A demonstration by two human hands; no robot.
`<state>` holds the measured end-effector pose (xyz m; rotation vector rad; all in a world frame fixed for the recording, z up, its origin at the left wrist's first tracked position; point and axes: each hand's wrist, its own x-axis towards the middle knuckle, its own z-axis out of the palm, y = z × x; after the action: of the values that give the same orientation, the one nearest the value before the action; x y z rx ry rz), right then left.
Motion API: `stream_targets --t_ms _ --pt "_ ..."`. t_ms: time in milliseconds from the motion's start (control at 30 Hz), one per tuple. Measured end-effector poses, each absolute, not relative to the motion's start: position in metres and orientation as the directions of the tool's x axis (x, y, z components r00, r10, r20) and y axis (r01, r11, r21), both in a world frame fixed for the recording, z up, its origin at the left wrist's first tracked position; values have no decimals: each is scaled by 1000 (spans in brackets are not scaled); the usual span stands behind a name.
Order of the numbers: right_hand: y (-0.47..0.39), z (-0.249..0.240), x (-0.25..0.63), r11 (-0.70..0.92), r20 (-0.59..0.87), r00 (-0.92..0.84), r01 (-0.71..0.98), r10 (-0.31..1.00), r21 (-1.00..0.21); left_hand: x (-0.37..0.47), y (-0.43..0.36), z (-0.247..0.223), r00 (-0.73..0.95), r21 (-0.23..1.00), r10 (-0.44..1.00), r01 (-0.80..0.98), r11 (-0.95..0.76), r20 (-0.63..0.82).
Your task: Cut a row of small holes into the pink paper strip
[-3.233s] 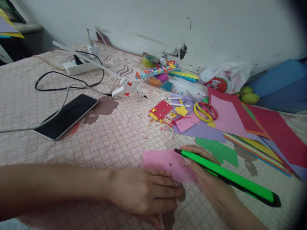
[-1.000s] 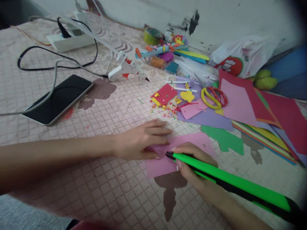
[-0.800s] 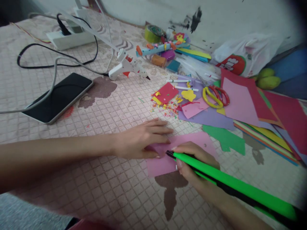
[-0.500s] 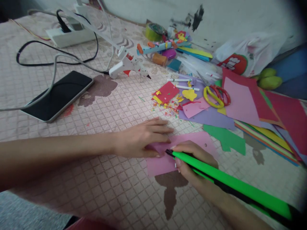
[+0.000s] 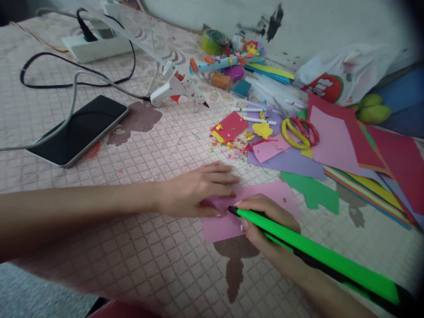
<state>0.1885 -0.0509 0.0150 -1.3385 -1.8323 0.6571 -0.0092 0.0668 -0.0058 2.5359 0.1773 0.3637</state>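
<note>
A piece of pink paper (image 5: 220,226) lies on the checked tablecloth in front of me. My left hand (image 5: 202,190) rests flat with fingers stretched out, its fingers and thumb over the paper's left part. From the right, my right hand (image 5: 270,221) grips a long green pen (image 5: 308,247) with a black tip. That tip points at the paper beside my left thumb; whether it touches cannot be made out. Near the paper's right edge sits a small dark spot. Just beyond it is a cut piece of green paper (image 5: 314,192).
Yellow-and-red scissors (image 5: 294,140), paper scraps and a yellow paper flower (image 5: 262,130) lie further back. Coloured sheets (image 5: 334,137) are stacked at right. A white glue gun (image 5: 172,88), a phone (image 5: 81,130) and a corded power strip (image 5: 96,48) occupy the left side.
</note>
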Motion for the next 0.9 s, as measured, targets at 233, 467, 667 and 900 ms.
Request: stream_targets --t_ms 233,467,667,900 --pt "-51 16 187 332 292 -164 562 942 -758 -10 67 -5 955 554 207 57 -831 212" --pt "-52 13 189 337 294 -169 551 941 -763 -9 67 -5 954 546 205 56 -836 217" --pt "-53 12 188 336 290 -173 571 941 -749 -9 67 -6 954 550 208 56 -833 218" --pt "-53 15 188 342 299 -171 559 939 -755 -9 66 -6 951 549 210 52 -834 228"
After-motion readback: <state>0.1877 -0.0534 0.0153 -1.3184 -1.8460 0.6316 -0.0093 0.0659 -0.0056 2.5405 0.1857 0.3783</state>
